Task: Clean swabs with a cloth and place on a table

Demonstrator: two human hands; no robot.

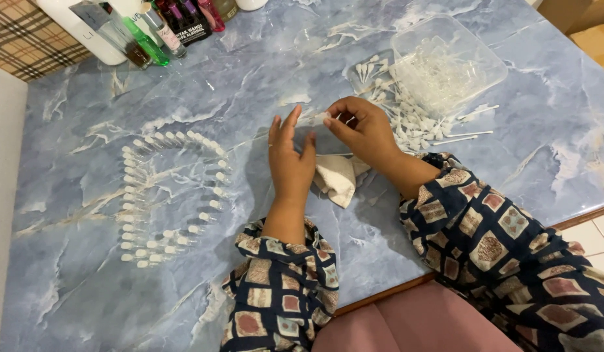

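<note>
My left hand [290, 160] and my right hand [363, 128] meet above the blue marble table [93, 287]. Between their fingertips is a small clear vial with a white cap [318, 118]; the right hand pinches the cap end, and the left fingers touch the clear body. A beige cloth [338, 179] lies crumpled on the table just under my hands. To the left, several small clear vials with white caps [137, 215] lie side by side in a ring-shaped arrangement.
A clear plastic box [458, 62] and a loose heap of white-capped sprayer tubes [412, 124] sit at the right back. Several bottles [152, 32] stand at the far left corner. The table's wooden front edge [575, 218] runs near my sleeves.
</note>
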